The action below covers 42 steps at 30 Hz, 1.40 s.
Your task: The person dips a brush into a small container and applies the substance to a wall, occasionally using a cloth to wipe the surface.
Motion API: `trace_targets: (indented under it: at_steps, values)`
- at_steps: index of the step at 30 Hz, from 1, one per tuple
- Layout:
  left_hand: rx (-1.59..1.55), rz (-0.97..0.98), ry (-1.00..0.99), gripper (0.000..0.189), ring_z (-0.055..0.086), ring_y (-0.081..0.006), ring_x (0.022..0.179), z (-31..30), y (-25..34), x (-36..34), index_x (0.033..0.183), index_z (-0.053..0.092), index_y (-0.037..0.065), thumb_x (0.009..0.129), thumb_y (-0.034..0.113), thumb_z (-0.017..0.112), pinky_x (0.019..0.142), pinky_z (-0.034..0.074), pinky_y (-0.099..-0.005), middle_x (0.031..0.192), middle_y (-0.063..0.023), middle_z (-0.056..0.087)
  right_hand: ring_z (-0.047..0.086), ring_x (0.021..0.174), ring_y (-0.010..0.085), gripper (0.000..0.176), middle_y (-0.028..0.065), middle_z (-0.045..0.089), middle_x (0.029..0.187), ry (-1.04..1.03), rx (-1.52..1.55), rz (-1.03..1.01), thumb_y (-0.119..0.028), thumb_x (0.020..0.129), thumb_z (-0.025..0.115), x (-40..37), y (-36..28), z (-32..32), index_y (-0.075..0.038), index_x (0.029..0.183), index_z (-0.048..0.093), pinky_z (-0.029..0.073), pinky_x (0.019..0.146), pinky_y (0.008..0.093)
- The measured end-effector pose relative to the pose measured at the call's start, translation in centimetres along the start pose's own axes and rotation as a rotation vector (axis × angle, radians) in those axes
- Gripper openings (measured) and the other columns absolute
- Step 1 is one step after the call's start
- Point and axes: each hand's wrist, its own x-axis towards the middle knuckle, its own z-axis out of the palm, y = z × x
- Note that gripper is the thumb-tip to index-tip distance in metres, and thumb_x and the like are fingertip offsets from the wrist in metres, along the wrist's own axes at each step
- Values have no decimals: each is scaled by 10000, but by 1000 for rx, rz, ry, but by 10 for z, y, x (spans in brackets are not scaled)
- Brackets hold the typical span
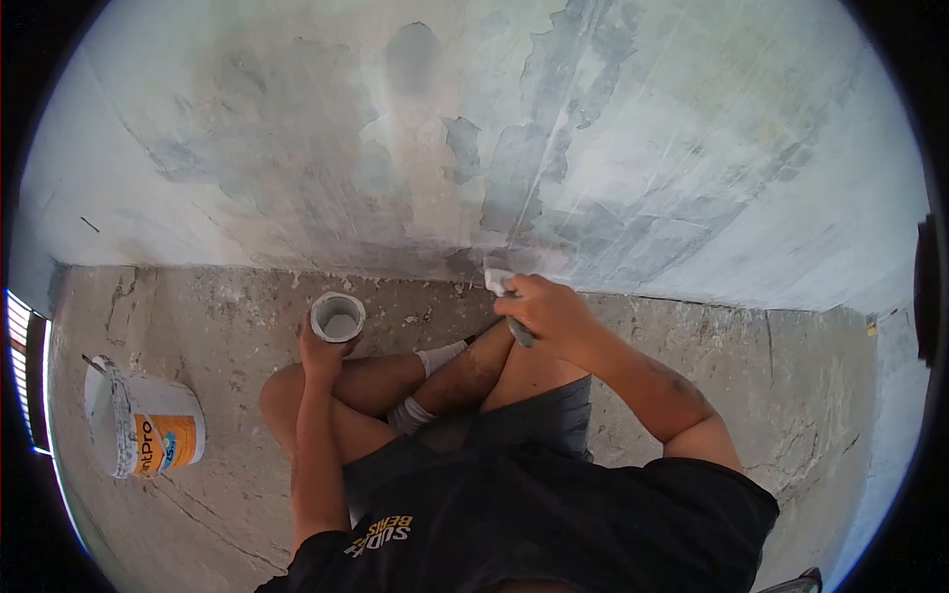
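Note:
My left hand [322, 358] is wrapped round a small round tub [318, 324], its mouth turned up toward me. Pale grey-white paint [341, 327] lies inside it. In my right hand [542, 308] is a paintbrush [497, 281], its white-coated end at the foot of the wall and its handle sticking out below my fist. The wall [415, 212] in front of me is patchy, with peeled grey areas and whitish streaks. My fingers hide the middle of the brush.
A white paint bucket [183, 397] with an orange label stands on the floor to my left. My crossed legs [390, 381] rest on the cracked concrete floor [232, 346], which is speckled white along the wall. Slatted light enters at the far left; a side wall [895, 366] rises at the right.

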Motion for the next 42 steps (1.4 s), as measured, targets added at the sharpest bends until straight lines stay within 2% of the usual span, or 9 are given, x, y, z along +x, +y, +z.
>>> trace_targets:
  at_steps: [6, 9, 18, 21, 25, 34, 37, 40, 42]
  values:
    - [40, 60, 10, 758, 667, -290, 1017, 1, -16, 4, 1209, 559, 7, 581, 192, 939, 886, 515, -395, 1102, -144, 691, 587, 1046, 326, 310, 112, 565, 1072, -101, 6, 67, -50, 796, 688, 17, 37, 48, -116, 1098, 662, 539, 814, 437]
    - [-37, 78, -3, 755, 664, -295, 1022, 3, -25, 4, 1204, 557, 10, 580, 198, 939, 894, 512, -397, 1100, -146, 690, 591, 1066, 337, 300, 124, 578, 1181, 158, 30, 6, -68, 804, 691, 7, 40, 36, -119, 1099, 678, 539, 843, 425]
    - [-13, 38, -11, 737, 667, -280, 1006, 3, -20, 5, 1195, 567, 20, 582, 188, 940, 886, 515, -384, 1096, -138, 691, 635, 1042, 324, 298, 133, 599, 1195, 454, -69, -41, -65, 723, 703, -21, -15, -99, -124, 1015, 685, 546, 832, 371]
    - [29, 93, 7, 740, 670, -273, 1008, 1, -16, 6, 1192, 569, 20, 578, 194, 943, 883, 517, -385, 1089, -138, 695, 630, 1011, 309, 378, 91, 610, 1147, 86, 75, 94, -43, 698, 705, -18, -7, -65, -128, 1064, 674, 534, 806, 400]
    - [44, 84, 8, 746, 670, -268, 1008, -1, -14, 1, 1193, 569, 20, 573, 191, 946, 881, 518, -385, 1086, -137, 696, 624, 1027, 318, 427, 102, 615, 1130, -116, 65, 132, -22, 685, 698, -7, 43, 8, -144, 1094, 669, 531, 829, 403]
    - [3, 65, -6, 749, 671, -271, 996, 0, -9, 4, 1220, 554, 28, 593, 179, 935, 874, 520, -381, 1097, -136, 690, 616, 1144, 321, 345, 138, 605, 1273, 434, -36, 6, -25, 695, 707, -18, 19, -83, -127, 1025, 694, 552, 874, 392]
    - [1, 39, -14, 743, 671, -268, 989, 0, -11, 4, 1217, 551, 25, 601, 186, 934, 867, 522, -376, 1093, -130, 690, 660, 1046, 407, 261, 175, 619, 1235, 816, -425, -176, -56, 720, 710, -17, 4, -99, -138, 968, 700, 579, 826, 457]
    - [31, 95, -14, 743, 672, -268, 987, 0, -23, 6, 1213, 550, 21, 603, 197, 934, 862, 524, -374, 1087, -129, 691, 642, 1069, 418, 208, 198, 608, 1244, 827, -380, -30, -110, 748, 698, -7, -4, -63, -141, 954, 699, 582, 836, 445]
    - [11, 117, -11, 745, 672, -269, 989, -1, -24, 6, 1212, 550, 18, 601, 203, 935, 861, 524, -374, 1088, -130, 692, 624, 1075, 409, 133, 223, 586, 1268, 547, -463, -13, -173, 794, 664, -1, 1, -9, -124, 912, 700, 589, 800, 431]
